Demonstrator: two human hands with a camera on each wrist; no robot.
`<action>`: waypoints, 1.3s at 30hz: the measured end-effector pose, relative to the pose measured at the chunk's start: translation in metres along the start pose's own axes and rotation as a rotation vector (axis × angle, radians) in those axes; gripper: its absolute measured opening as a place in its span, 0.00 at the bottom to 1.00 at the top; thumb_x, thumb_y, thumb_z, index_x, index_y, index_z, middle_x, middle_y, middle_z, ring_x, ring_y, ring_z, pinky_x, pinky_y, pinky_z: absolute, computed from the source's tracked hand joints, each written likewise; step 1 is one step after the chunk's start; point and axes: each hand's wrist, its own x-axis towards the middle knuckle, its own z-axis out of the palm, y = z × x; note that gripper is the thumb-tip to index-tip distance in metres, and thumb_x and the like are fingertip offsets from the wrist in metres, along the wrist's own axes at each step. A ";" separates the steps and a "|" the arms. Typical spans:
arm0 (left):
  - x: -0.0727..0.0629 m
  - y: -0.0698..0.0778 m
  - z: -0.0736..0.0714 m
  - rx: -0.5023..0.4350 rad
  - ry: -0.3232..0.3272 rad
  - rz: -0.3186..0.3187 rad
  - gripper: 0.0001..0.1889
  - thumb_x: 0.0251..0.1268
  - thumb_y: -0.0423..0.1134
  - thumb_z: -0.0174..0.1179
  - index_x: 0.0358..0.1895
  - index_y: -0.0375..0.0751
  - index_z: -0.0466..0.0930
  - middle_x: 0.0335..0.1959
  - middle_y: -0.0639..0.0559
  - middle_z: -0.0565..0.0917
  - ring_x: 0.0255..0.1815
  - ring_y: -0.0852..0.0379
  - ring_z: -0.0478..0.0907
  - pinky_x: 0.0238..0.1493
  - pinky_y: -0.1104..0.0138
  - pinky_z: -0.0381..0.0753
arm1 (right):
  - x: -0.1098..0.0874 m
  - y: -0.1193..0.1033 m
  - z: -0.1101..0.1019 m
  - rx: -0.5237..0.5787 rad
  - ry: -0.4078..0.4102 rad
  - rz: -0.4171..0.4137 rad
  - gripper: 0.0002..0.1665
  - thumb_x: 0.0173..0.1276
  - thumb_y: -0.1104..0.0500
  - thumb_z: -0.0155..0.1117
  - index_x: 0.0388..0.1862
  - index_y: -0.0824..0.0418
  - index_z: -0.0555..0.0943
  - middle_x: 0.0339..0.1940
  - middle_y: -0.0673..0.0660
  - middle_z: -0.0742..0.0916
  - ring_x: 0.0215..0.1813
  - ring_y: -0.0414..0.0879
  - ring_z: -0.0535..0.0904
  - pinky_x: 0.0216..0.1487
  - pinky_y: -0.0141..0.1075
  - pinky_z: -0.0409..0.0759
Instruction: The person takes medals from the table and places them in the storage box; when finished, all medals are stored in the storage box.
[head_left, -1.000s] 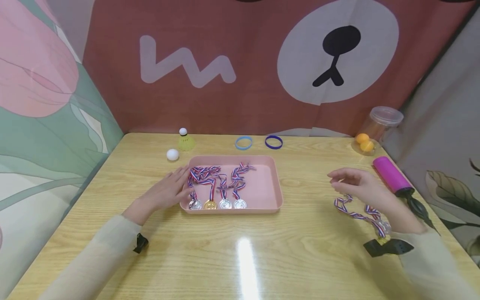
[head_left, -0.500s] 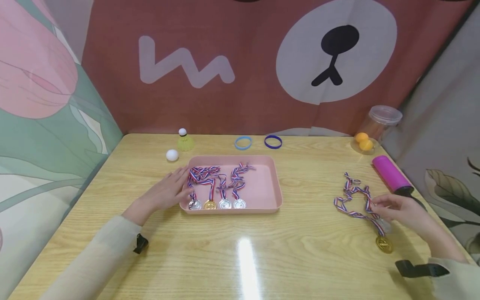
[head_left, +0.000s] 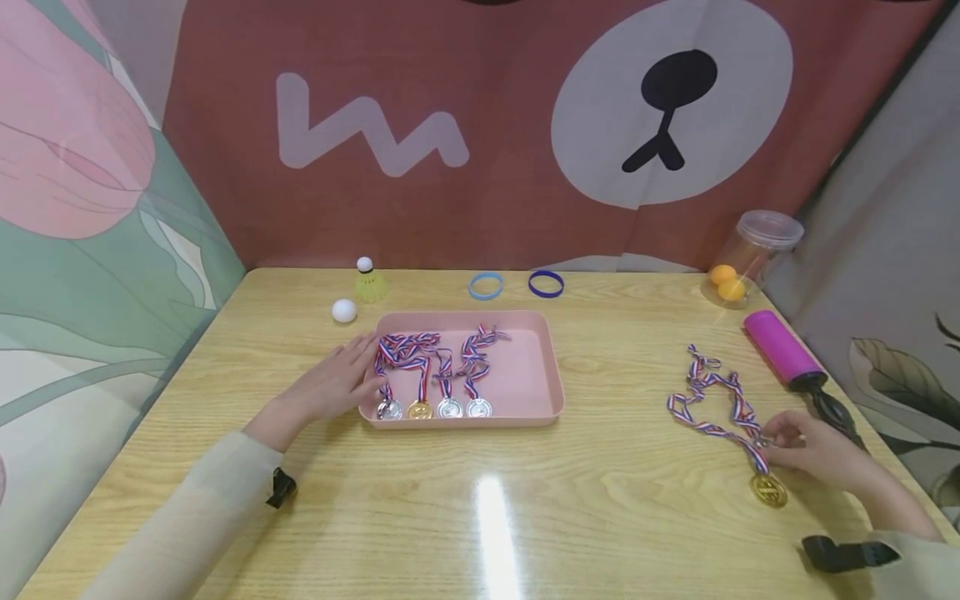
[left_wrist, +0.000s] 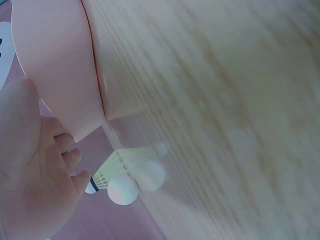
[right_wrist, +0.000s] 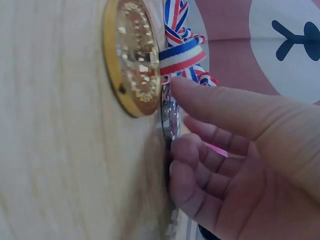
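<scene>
My left hand (head_left: pixel 333 383) rests on the left rim of a pink tray (head_left: pixel 557 367), its fingers extended. Inside the tray lie several medals with striped ribbons, including a gold medal (head_left: pixel 420 410) and a silver medal (head_left: pixel 479 407). On the table's right side, my right hand (head_left: pixel 813 450) has thumb and curled fingers at the edges of another silver medal (right_wrist: pixel 171 117), pinching it. This silver medal is mostly covered by the fingers in the head view. Beside it lies a gold medal (head_left: pixel 768 490), just below the hand, with tangled striped ribbons (head_left: pixel 701 387) stretching away behind.
Behind the tray are a white ball (head_left: pixel 344 311), a yellow shuttlecock (head_left: pixel 371 283), a light blue wristband (head_left: pixel 486 287) and a dark blue one. A clear jar (head_left: pixel 759 250) with orange balls and a magenta pump (head_left: pixel 783 348) stand along the right edge.
My right hand has come down and toward the table's right front, from above the ribbons to the silver medal, uncovering the gold medal. My left hand has stayed on the tray.
</scene>
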 end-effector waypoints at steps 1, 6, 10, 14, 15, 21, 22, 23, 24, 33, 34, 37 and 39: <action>0.000 0.000 0.000 0.002 0.000 0.000 0.35 0.72 0.50 0.42 0.70 0.25 0.44 0.71 0.33 0.46 0.70 0.36 0.43 0.67 0.47 0.44 | 0.000 0.000 0.000 -0.001 -0.007 0.003 0.15 0.58 0.62 0.66 0.39 0.71 0.74 0.29 0.53 0.76 0.29 0.35 0.69 0.26 0.31 0.72; -0.001 -0.001 0.000 0.005 0.002 0.000 0.35 0.72 0.50 0.42 0.69 0.25 0.44 0.71 0.33 0.46 0.70 0.35 0.43 0.67 0.47 0.45 | 0.002 0.000 0.000 -0.011 -0.030 -0.002 0.12 0.58 0.61 0.67 0.36 0.67 0.76 0.29 0.53 0.77 0.28 0.36 0.69 0.25 0.32 0.73; 0.000 -0.001 0.001 0.009 0.000 -0.003 0.36 0.72 0.50 0.42 0.70 0.26 0.44 0.71 0.33 0.46 0.70 0.36 0.43 0.67 0.47 0.45 | 0.003 0.000 -0.002 -0.038 -0.043 0.001 0.11 0.57 0.60 0.68 0.34 0.65 0.76 0.30 0.53 0.79 0.31 0.37 0.71 0.28 0.34 0.73; -0.001 -0.002 0.001 0.004 0.001 -0.010 0.36 0.72 0.51 0.42 0.70 0.26 0.44 0.71 0.34 0.46 0.70 0.36 0.43 0.67 0.48 0.45 | 0.004 -0.001 -0.002 -0.060 -0.041 -0.023 0.11 0.56 0.60 0.68 0.32 0.64 0.76 0.30 0.53 0.79 0.32 0.38 0.72 0.33 0.37 0.72; -0.001 -0.002 0.001 0.002 0.001 -0.011 0.36 0.72 0.51 0.42 0.70 0.26 0.44 0.71 0.34 0.45 0.70 0.36 0.43 0.67 0.48 0.44 | 0.004 -0.002 -0.002 -0.059 -0.040 -0.031 0.11 0.56 0.61 0.68 0.32 0.64 0.76 0.30 0.52 0.79 0.32 0.38 0.72 0.33 0.37 0.72; -0.001 -0.002 0.001 0.007 -0.001 -0.006 0.36 0.72 0.52 0.40 0.70 0.26 0.43 0.71 0.34 0.45 0.70 0.36 0.42 0.67 0.48 0.45 | 0.004 -0.004 -0.004 -0.008 -0.034 -0.052 0.10 0.57 0.61 0.67 0.29 0.63 0.74 0.27 0.52 0.78 0.29 0.38 0.72 0.27 0.32 0.71; 0.000 -0.003 0.001 0.007 -0.002 -0.005 0.36 0.72 0.52 0.41 0.70 0.26 0.43 0.71 0.34 0.45 0.70 0.36 0.42 0.67 0.48 0.45 | 0.004 -0.005 -0.005 0.004 -0.035 -0.047 0.10 0.58 0.61 0.67 0.29 0.63 0.74 0.27 0.53 0.78 0.28 0.38 0.72 0.26 0.32 0.71; 0.000 -0.003 0.001 0.007 -0.003 -0.005 0.36 0.72 0.52 0.41 0.70 0.27 0.43 0.71 0.34 0.45 0.70 0.36 0.42 0.67 0.48 0.45 | 0.004 -0.005 -0.005 0.013 -0.039 -0.037 0.09 0.59 0.61 0.66 0.28 0.63 0.74 0.27 0.53 0.78 0.27 0.39 0.72 0.25 0.32 0.72; 0.000 -0.003 0.001 0.005 -0.003 -0.005 0.36 0.72 0.52 0.41 0.70 0.27 0.43 0.71 0.34 0.45 0.70 0.36 0.42 0.67 0.48 0.44 | 0.004 -0.006 -0.007 0.028 -0.049 -0.021 0.09 0.60 0.61 0.65 0.28 0.63 0.74 0.28 0.53 0.78 0.27 0.39 0.72 0.25 0.32 0.73; 0.001 -0.004 0.002 0.008 0.025 0.010 0.36 0.71 0.50 0.44 0.70 0.26 0.45 0.71 0.34 0.48 0.70 0.36 0.44 0.67 0.48 0.45 | 0.007 -0.015 -0.025 0.226 -0.086 0.022 0.17 0.69 0.60 0.55 0.43 0.76 0.73 0.31 0.55 0.82 0.29 0.44 0.79 0.30 0.37 0.80; 0.001 -0.004 0.002 0.009 0.030 0.014 0.36 0.71 0.50 0.44 0.69 0.26 0.45 0.71 0.33 0.48 0.69 0.36 0.45 0.67 0.47 0.45 | 0.008 -0.016 -0.028 0.233 -0.080 0.023 0.19 0.70 0.59 0.54 0.45 0.77 0.73 0.31 0.54 0.83 0.30 0.44 0.79 0.31 0.37 0.80; 0.001 -0.004 0.002 0.004 0.031 0.014 0.36 0.71 0.50 0.45 0.70 0.26 0.46 0.71 0.34 0.48 0.69 0.36 0.45 0.67 0.47 0.45 | 0.010 -0.022 -0.035 0.243 -0.039 0.052 0.24 0.72 0.55 0.51 0.49 0.79 0.71 0.30 0.53 0.82 0.31 0.43 0.79 0.32 0.35 0.80; 0.001 -0.004 0.002 0.001 0.027 0.012 0.36 0.71 0.50 0.44 0.70 0.26 0.46 0.71 0.34 0.48 0.70 0.36 0.44 0.67 0.47 0.45 | 0.012 -0.026 -0.039 0.250 -0.005 0.059 0.27 0.73 0.54 0.49 0.51 0.80 0.71 0.30 0.53 0.82 0.31 0.43 0.78 0.32 0.34 0.79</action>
